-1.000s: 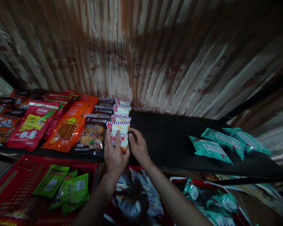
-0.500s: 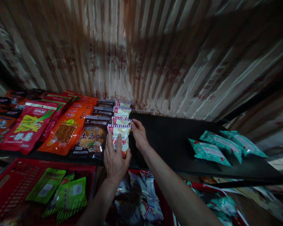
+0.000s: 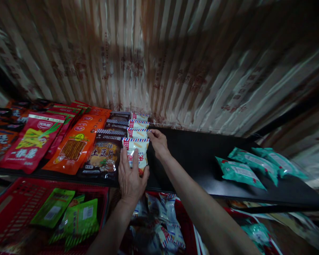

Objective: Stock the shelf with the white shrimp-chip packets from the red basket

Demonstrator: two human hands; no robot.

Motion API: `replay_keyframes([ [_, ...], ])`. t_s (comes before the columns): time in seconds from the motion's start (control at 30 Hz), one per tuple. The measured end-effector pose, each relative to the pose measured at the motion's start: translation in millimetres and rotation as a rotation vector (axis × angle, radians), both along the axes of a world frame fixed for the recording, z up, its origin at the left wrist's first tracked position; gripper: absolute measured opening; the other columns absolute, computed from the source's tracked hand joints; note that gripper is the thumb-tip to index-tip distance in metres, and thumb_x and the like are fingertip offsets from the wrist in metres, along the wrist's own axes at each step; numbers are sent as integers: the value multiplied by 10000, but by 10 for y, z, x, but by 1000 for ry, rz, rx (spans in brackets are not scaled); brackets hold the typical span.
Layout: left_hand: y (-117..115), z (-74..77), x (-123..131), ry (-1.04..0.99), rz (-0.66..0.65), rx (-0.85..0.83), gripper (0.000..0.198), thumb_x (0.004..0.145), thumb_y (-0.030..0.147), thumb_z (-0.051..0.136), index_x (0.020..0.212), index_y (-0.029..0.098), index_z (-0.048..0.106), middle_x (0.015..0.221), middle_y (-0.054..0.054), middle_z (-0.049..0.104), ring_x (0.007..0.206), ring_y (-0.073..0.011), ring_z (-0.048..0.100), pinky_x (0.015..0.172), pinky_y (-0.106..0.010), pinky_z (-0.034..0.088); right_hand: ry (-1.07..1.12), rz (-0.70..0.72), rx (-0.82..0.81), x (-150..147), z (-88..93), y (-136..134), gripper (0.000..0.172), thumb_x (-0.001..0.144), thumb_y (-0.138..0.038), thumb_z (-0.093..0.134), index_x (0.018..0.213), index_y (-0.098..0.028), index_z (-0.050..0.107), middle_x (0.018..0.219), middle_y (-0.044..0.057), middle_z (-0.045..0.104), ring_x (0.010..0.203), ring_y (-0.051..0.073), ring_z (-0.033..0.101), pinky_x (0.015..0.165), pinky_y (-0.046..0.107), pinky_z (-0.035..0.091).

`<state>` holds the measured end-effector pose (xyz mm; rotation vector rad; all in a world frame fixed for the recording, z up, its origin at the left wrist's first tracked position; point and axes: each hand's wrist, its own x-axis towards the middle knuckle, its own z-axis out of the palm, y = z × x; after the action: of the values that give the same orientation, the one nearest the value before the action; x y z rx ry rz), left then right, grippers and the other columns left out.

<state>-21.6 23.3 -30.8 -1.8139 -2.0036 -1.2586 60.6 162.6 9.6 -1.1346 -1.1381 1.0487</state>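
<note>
A row of white snack bags with red-and-blue striped tops stands one behind another on the black shelf. My left hand (image 3: 132, 177) grips the front snack bag (image 3: 138, 150) low down, its fingers over the printed face and its thumb at the right side. Just behind it, the second snack bag (image 3: 139, 134) has its top right corner pinched in my right hand (image 3: 159, 144). Touching the row on the left is a brown potato-chip bag (image 3: 103, 154), with more like it behind.
Orange snack bags (image 3: 71, 150) and pink snack bags (image 3: 33, 141) line the shelf (image 3: 183, 156) further left. Several teal bags (image 3: 240, 172) lie at right. Below are a red basket (image 3: 13, 202) with green bags (image 3: 53, 207) and containers of white bags (image 3: 167, 212) and teal bags (image 3: 257, 233).
My right hand has shifted slightly up along the second bag's corner. The front bag now sits a little further apart from the one behind. My left hand stays on it.
</note>
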Motion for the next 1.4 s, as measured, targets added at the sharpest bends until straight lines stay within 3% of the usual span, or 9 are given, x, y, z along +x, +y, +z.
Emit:
replay_keyframes([
  [0.3,-38,-22,5,28,-29,10,627,835,350,553,1386,121,362,1515,-235,159,1395,-380,161,1055,-546,299,-38,-23,-14,10,-113,-90,228,687,-395,605,780,-188,626,727,-8,653,644,143,564,613,259,454],
  [0.53,-24,-37,13,20,-9,37,549,848,279,531,1371,163,410,1533,-187,166,1404,-356,151,1082,-548,259,-107,-59,8,111,-159,-274,286,740,-390,555,926,-183,620,910,43,670,804,176,603,693,303,486],
  [0.67,-36,-38,15,43,7,52,539,837,294,549,1348,151,450,1524,-195,202,1401,-360,167,1087,-533,254,-424,-94,271,206,-50,-495,293,822,-336,504,1048,-191,622,1106,93,639,1010,219,579,828,383,486],
  [0.8,-39,-49,20,65,1,52,504,846,270,526,1326,127,471,1489,-215,284,1398,-349,192,1078,-525,275,-784,31,620,158,168,-614,335,888,-277,456,1195,-233,584,1357,73,513,1282,224,408,1056,446,338],
  [0.9,-24,-60,26,64,-3,56,481,851,266,511,1304,108,483,1477,-225,307,1395,-345,205,1070,-529,289,-953,200,698,49,253,-558,345,905,-301,454,1227,-272,573,1394,31,491,1363,232,302,1085,472,294],
  [0.97,-14,-64,30,53,-9,61,456,851,270,511,1279,110,500,1476,-218,313,1395,-341,208,1071,-528,293,-1026,274,682,-11,242,-488,333,916,-318,444,1203,-253,599,1373,52,518,1361,254,312,1081,496,287],
  [1.2,-19,-66,28,19,-6,58,530,843,290,520,1336,114,430,1477,-209,316,1405,-328,183,1084,-520,281,-1013,282,690,-61,144,-403,342,926,-325,422,1201,-231,602,1360,75,530,1337,254,362,1079,496,293],
  [1.4,-53,-69,1,51,2,106,568,814,309,559,1330,100,447,1491,-221,275,1403,-349,170,1089,-529,257,-920,186,708,47,205,-663,348,929,-286,399,1225,-229,573,1386,78,491,1335,236,363,1084,484,310],
])
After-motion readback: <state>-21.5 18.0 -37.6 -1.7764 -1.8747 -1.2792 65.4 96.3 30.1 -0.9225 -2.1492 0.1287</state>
